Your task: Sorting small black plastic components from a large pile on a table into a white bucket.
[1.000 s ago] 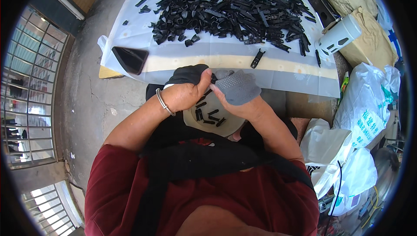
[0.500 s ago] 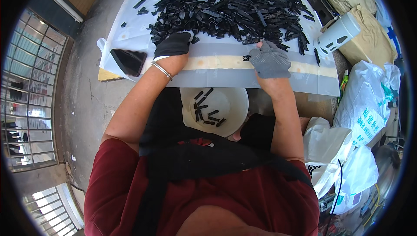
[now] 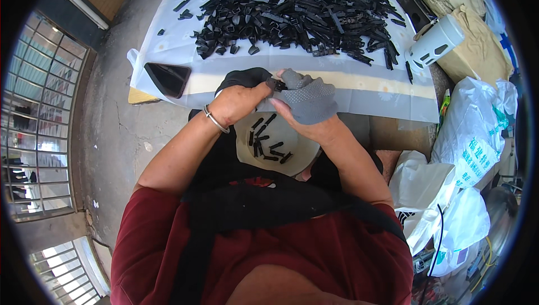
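My left hand [image 3: 244, 96], in a black fingerless glove, meets my right hand [image 3: 309, 98], in a grey dotted glove, above the near edge of the table. Between their fingertips is a small black plastic piece [image 3: 276, 84], partly hidden by thumbs and fingers. Both hands are closed on it; whether it is one part or two pressed together is too small to tell. Beyond them lies a large heap of black plastic parts [image 3: 292, 16], long strips and short curved pieces mixed. Below my hands a white bucket [image 3: 307, 149] holds several slim black pieces.
A white sheet [image 3: 382, 100] covers the table. A dark phone [image 3: 168, 79] lies at its left, and a pale cylinder with dark slots [image 3: 435, 41] leans at its right. White plastic bags [image 3: 469, 136] and brown paper sacks [image 3: 474, 52] crowd the right side.
My right hand has come left and nearer from the heap's edge with a black piece. My left hand has moved right and nearer, and both hands now meet around the piece.
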`<action>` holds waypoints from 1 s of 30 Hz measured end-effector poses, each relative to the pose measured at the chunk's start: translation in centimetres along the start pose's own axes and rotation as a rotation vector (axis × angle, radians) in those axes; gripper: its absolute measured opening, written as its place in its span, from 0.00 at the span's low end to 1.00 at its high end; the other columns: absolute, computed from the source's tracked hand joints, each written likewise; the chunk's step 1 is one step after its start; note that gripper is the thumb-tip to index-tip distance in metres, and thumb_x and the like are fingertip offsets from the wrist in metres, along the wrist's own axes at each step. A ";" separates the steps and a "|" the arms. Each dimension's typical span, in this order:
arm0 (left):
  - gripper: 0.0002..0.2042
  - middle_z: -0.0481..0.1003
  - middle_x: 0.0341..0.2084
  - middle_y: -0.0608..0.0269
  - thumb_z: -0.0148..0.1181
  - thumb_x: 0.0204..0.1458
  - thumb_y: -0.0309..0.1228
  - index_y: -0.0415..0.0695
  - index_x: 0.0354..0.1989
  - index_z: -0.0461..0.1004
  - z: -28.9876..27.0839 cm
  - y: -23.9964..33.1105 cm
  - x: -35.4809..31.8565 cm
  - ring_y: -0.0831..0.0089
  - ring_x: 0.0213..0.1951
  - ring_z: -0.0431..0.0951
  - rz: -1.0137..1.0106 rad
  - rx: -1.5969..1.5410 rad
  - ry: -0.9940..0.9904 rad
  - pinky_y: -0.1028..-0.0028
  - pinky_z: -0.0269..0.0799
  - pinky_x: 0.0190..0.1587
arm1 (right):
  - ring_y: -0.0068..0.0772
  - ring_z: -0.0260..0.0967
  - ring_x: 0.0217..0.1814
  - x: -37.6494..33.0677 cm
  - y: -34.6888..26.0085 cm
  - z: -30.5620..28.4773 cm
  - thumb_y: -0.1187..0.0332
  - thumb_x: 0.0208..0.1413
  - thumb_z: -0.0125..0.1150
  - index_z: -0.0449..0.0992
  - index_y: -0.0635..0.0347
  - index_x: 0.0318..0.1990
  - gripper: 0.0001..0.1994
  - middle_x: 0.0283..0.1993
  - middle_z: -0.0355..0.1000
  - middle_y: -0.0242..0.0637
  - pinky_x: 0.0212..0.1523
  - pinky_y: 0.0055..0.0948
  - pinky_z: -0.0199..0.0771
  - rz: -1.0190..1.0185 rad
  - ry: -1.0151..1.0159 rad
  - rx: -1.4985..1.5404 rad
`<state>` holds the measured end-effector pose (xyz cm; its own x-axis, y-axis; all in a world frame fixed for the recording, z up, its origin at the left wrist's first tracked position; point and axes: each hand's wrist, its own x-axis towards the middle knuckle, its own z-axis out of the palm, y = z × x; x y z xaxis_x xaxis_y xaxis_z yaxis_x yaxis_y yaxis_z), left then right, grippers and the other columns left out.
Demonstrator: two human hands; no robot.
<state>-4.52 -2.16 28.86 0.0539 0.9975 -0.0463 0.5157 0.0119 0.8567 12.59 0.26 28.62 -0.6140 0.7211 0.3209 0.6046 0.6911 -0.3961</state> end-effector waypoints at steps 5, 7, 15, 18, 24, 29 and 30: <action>0.15 0.68 0.16 0.67 0.46 0.55 0.40 0.39 0.34 0.72 0.9 -0.8 -0.7 0.81 0.19 0.66 0.357 0.010 -0.013 0.79 0.63 0.23 | 0.40 0.68 0.32 -0.2 0.5 0.4 0.63 0.45 0.59 0.70 0.57 0.41 0.15 0.32 0.71 0.38 0.33 0.35 0.66 -0.104 0.118 0.020; 0.17 0.69 0.16 0.68 0.45 0.56 0.41 0.39 0.31 0.72 1.6 -0.5 -0.9 0.82 0.19 0.66 0.182 -0.189 0.059 0.80 0.62 0.22 | 0.40 0.69 0.32 -0.1 0.1 -0.4 0.63 0.46 0.59 0.70 0.58 0.41 0.15 0.32 0.71 0.38 0.34 0.34 0.66 -0.094 0.105 0.127; 0.21 0.73 0.22 0.62 0.39 0.58 0.44 0.38 0.32 0.72 1.1 -0.1 -0.9 0.74 0.25 0.70 0.004 -0.322 0.115 0.74 0.66 0.30 | 0.39 0.68 0.34 -1.6 1.7 -0.9 0.63 0.50 0.57 0.72 0.62 0.37 0.12 0.32 0.72 0.38 0.34 0.34 0.67 -0.076 0.110 0.053; 0.21 0.73 0.22 0.60 0.39 0.58 0.43 0.38 0.31 0.71 1.0 0.5 -0.8 0.72 0.25 0.71 0.027 -0.216 0.082 0.73 0.67 0.31 | 0.39 0.68 0.35 -1.8 1.4 -0.8 0.65 0.49 0.57 0.73 0.62 0.36 0.11 0.33 0.72 0.38 0.35 0.33 0.66 -0.129 0.136 -0.012; 0.20 0.71 0.21 0.49 0.37 0.58 0.40 0.37 0.27 0.70 0.7 -0.1 -0.6 0.54 0.26 0.71 0.123 -0.058 0.060 0.67 0.66 0.31 | 0.40 0.65 0.32 -1.2 -0.6 -2.0 0.63 0.48 0.56 0.73 0.59 0.33 0.09 0.30 0.70 0.38 0.34 0.36 0.63 -0.050 -0.020 -0.344; 0.18 0.71 0.21 0.48 0.37 0.58 0.37 0.38 0.25 0.70 1.0 -0.1 -0.1 0.52 0.26 0.71 0.301 -0.056 0.101 0.64 0.65 0.31 | 0.42 0.65 0.32 -1.3 0.4 -0.1 0.61 0.49 0.54 0.73 0.57 0.33 0.10 0.31 0.70 0.38 0.34 0.39 0.63 -0.168 0.119 -0.184; 0.17 0.71 0.21 0.48 0.38 0.57 0.37 0.38 0.25 0.70 1.1 0.2 -0.4 0.52 0.26 0.71 0.285 0.066 0.090 0.64 0.65 0.31 | 0.42 0.65 0.32 -1.4 0.3 0.4 0.61 0.49 0.54 0.73 0.57 0.33 0.10 0.31 0.70 0.38 0.34 0.39 0.63 -0.167 0.118 -0.185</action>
<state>-3.47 -2.68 28.48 0.1297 0.9622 0.2395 0.5451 -0.2709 0.7934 13.40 -0.59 27.73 -0.6558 0.5899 0.4712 0.5891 0.7901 -0.1693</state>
